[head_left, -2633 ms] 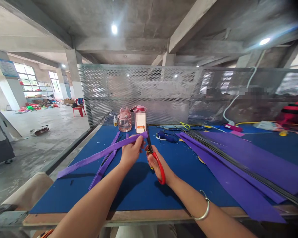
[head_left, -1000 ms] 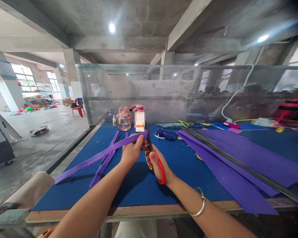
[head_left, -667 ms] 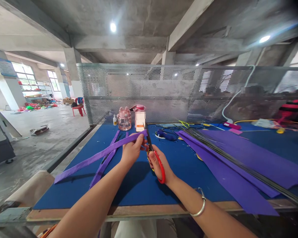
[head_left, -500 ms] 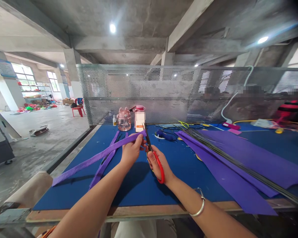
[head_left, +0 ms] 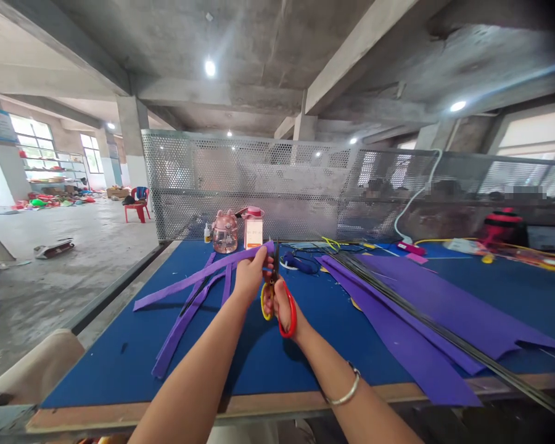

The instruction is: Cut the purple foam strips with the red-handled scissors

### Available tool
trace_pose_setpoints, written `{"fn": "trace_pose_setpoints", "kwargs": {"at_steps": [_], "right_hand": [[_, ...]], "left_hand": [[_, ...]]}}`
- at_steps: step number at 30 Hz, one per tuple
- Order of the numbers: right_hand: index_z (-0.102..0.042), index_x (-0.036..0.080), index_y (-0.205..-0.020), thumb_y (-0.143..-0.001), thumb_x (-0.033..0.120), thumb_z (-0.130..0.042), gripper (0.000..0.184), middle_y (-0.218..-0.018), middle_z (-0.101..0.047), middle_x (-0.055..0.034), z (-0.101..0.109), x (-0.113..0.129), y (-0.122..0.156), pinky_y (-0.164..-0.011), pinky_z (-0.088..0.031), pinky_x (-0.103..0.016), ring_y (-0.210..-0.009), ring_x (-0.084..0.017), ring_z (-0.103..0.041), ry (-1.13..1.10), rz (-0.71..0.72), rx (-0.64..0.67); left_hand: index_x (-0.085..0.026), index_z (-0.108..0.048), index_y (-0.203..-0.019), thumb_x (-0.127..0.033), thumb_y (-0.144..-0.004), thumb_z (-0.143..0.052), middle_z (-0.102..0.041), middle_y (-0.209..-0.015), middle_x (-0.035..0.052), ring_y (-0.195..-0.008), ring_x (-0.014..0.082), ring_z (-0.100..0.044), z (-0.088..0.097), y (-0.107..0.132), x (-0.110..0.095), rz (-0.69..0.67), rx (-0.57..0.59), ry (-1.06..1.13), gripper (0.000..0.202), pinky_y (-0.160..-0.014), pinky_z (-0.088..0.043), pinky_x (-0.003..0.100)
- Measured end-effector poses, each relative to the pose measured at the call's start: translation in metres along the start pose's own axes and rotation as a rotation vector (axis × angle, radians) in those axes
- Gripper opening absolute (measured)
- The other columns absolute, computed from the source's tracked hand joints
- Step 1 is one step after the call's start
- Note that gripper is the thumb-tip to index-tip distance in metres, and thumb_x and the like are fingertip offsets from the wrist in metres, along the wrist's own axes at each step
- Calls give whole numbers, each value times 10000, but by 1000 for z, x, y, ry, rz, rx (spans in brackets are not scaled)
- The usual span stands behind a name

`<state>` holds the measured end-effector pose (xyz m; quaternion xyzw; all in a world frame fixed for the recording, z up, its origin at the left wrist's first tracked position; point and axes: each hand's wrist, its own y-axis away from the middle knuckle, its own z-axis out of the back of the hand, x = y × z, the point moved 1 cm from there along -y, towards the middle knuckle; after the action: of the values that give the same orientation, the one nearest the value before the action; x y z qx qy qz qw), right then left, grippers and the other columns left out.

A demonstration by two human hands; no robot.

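A long purple strip (head_left: 189,282) runs from my left hand (head_left: 252,271) down to the left, its end pinched between thumb and fingers. In my right hand (head_left: 287,308) is a pair of scissors (head_left: 292,314) with one red and one yellow handle loop. Their dark blades point upward beside the pinched end of the strip. Whether the blades touch the fabric I cannot tell. Below and left of my left hand, more purple strips (head_left: 176,336) lie on the blue table (head_left: 120,364).
Purple sheets (head_left: 398,333) and a bundle of thin dark rods (head_left: 425,314) lie at the right. Along the back stand a pink bottle (head_left: 225,233), a small dropper bottle (head_left: 207,233) and a phone-like screen (head_left: 254,233). A perforated metal screen (head_left: 259,185) rises behind them.
The scissors have turned, and their handle loops now stand apart with the yellow one showing. The held strip's free end has shifted right and up. The view has swung slightly.
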<state>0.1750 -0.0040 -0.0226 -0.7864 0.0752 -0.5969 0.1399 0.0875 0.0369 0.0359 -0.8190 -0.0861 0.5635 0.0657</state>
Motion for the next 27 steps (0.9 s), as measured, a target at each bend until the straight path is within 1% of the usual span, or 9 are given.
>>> {"fn": "trace_pose_setpoints", "kwargs": {"at_steps": [1,3,7,12,18,20,22,25,27], "right_hand": [[-522,226,-943,-659,879,-578,715,-684,-435,47,2,-3,2,-453,-366,-229,-498,-94,-376,-20,8,30],[-543,225,-967,-667,872,-584,714,-710,-454,26,5,-6,6,-496,-391,-258,-535,-115,-407,-11,38,91],[-554,231,-1014,-693,854,-585,702,-763,-475,-1,10,-5,12,-542,-377,-281,-597,-142,-427,40,116,151],[-535,231,-1084,-689,848,-599,736,-809,-470,0,10,-2,11,-552,-365,-274,-607,-129,-413,72,142,167],[-515,218,-1079,-781,835,-499,685,-754,-439,24,12,-4,9,-512,-340,-262,-572,-118,-393,195,194,174],[-514,216,-1102,-785,836,-488,697,-758,-444,23,13,-3,10,-511,-338,-262,-574,-119,-398,231,188,172],[-509,215,-1116,-781,843,-481,712,-757,-440,26,13,-3,10,-510,-336,-262,-574,-120,-397,243,169,170],[-502,211,-1108,-793,835,-474,700,-739,-428,32,13,-1,11,-507,-332,-264,-573,-124,-392,258,162,188],[-510,205,-1095,-808,823,-472,682,-709,-418,38,12,-1,12,-504,-328,-265,-565,-126,-385,266,178,202]], "left_hand": [[-123,-662,-665,-484,-752,-698,-646,-619,48,-499,117,-562,1,2,4,2,6,8,373,-474,-441,231],[-124,-669,-667,-507,-732,-717,-657,-639,54,-514,122,-577,4,7,8,-11,24,14,391,-476,-452,231],[-131,-670,-663,-558,-696,-732,-654,-641,51,-514,132,-578,10,11,7,-54,53,-6,433,-481,-474,247],[-146,-656,-645,-563,-710,-706,-639,-616,46,-546,156,-592,15,11,3,-148,-23,-78,426,-487,-483,259],[-166,-612,-605,-511,-783,-640,-609,-569,26,-502,146,-574,13,17,4,-187,-14,-159,389,-516,-470,263],[-173,-605,-614,-511,-803,-610,-605,-579,22,-503,145,-566,12,20,4,-181,-31,-165,388,-511,-457,264],[-183,-592,-600,-508,-831,-571,-590,-571,20,-520,151,-563,13,22,3,-191,-69,-221,400,-519,-448,267],[-198,-597,-606,-460,-861,-544,-599,-585,23,-611,172,-590,14,24,2,-289,-120,-373,369,-593,-457,275],[-206,-613,-652,-423,-868,-542,-622,-622,22,-677,183,-605,15,25,3,-356,-121,-429,315,-653,-462,284]]}}
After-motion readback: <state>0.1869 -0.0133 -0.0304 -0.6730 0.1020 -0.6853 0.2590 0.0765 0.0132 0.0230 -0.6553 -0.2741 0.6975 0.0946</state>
